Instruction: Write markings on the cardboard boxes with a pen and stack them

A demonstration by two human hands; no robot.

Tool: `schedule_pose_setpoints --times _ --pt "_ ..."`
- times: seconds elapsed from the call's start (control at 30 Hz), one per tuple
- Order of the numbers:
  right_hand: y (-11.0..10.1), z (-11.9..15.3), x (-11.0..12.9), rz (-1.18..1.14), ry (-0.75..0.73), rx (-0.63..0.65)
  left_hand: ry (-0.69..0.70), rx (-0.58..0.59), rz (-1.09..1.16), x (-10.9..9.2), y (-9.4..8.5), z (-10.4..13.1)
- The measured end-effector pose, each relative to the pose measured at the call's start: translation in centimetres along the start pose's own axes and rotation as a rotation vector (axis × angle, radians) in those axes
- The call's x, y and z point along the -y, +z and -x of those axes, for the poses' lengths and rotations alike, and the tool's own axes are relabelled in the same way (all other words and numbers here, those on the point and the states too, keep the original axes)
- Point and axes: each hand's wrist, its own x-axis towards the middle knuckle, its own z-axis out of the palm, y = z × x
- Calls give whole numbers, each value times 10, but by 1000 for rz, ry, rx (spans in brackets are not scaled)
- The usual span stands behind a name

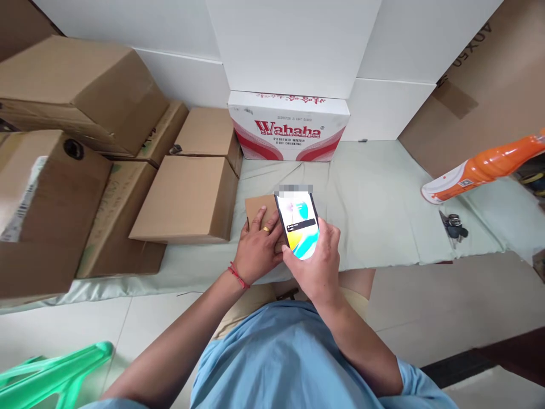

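My right hand (320, 266) is closed around a smartphone (303, 236) with a lit, colourful screen, thumb along its lower left edge and fingers on the right side. Under and beside the phone lies a small brown cardboard box (254, 205) on the pale green cloth. My left hand (259, 247), with a gold ring and a red string bracelet, rests on top of that box with its fingers stretched out. The phone's edge comes close to the left fingers and hides part of the box.
Several brown cartons (183, 193) are stacked on the left. A white and red Wahaha water carton (289, 130) stands at the back wall. To the right are an orange bottle (481, 170) and a small dark metal object (455, 227). A green stool (63, 369) is at lower left.
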Motion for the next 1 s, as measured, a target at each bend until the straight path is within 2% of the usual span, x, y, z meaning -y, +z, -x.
schedule_pose_setpoints --times 0.33,0.43,0.5,0.6,0.77,0.9,1.0 --pt "2 0 2 9 -31 -43 2 -1 0 -2 -3 -1" --pt "-1 -4 -7 27 -38 -58 4 9 7 -3 -6 -1" --pt "-7 -9 -25 66 -21 -79 9 14 5 -4 -8 -1" --pt "-27 -21 -69 197 102 -97 10 21 8 -5 -9 -1" --pt "-67 -28 -143 453 373 45 6 9 35 -5 -7 -1" --pt "-79 -18 -171 496 483 148 1 16 44 -5 -8 1" --pt "-77 -12 -176 482 421 134 23 65 92 0 -12 2"
